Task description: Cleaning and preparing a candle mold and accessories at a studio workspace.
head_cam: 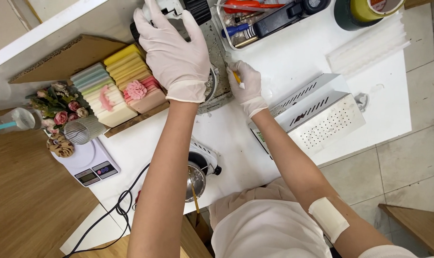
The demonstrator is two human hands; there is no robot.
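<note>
Left hand (171, 52), white glove, lies flat with fingers spread on top of a black-and-white machine (188, 9) at the far edge of the white table (284, 62) — pressing or resting, not gripping anything I can see. Right hand (247, 87), also gloved, is closed around a small yellow-handled tool (236, 78), tip pointing down at the speckled grey plate (217, 57) under the machine; the tool sits just right of the left wrist. Right of the hands: a perforated metal box (322, 117), lying tilted on the table, near the right forearm. Far side: a clear tray (226, 33) holding red-handled pliers (248, 5) and other small tools, next to it a tape roll (365, 12) and a white ribbed sheet (370, 45). Left of the machine: a cardboard-backed row of ribbed wax blocks (116, 83) — yellow, pink, green, cream — one with a pink flower (136, 89) on it. Further left a bunch of dried roses (59, 107), a ribbed glass (84, 129) and a white scale (90, 162). Under the left forearm: a small hot plate (205, 160) with a metal pot (196, 180), stick leaning in it; black cable (112, 210) runs off toward the near edge. White patch (328, 218) on the right forearm.
</note>
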